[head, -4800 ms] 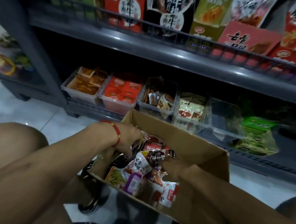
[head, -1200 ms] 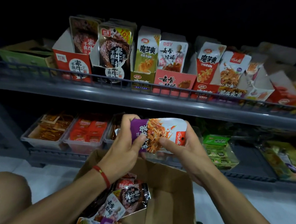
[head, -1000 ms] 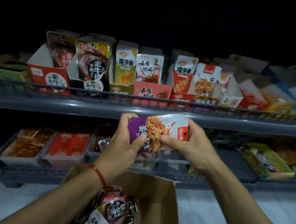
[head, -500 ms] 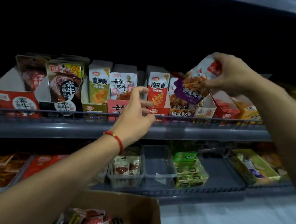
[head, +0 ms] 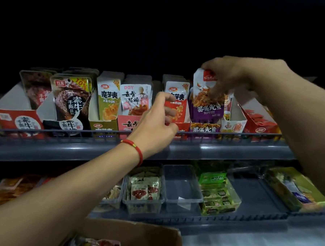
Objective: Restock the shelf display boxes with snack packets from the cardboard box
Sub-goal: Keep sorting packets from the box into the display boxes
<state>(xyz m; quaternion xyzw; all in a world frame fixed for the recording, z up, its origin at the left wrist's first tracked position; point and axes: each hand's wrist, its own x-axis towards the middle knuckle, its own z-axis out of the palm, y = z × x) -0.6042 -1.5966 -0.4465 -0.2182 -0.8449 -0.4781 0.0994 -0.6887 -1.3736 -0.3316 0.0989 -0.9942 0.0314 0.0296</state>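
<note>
Head view: your right hand (head: 228, 77) pinches the top edge of the purple-and-white snack packet (head: 206, 98), fingers curled over its front. The packet stands upright in the purple display box (head: 204, 128) on the upper shelf (head: 231, 151), its lower part already inside the box. Your left hand (head: 158, 120) hovers in front of the red display box (head: 182, 131) just left of it, fingers loosely curled and holding nothing; it partly hides that box and the pink one beside it. A red bracelet (head: 135, 149) sits on your left wrist. A wire rail (head: 63, 131) runs along the shelf front, crossing the lower faces of all boxes. On the lower shelf, note an empty clear tray (head: 181, 189) between a filled tray (head: 145, 189) and a green pack (head: 216, 193). The cardboard box (head: 152, 235) sits at the bottom edge, packets visible inside.
</note>
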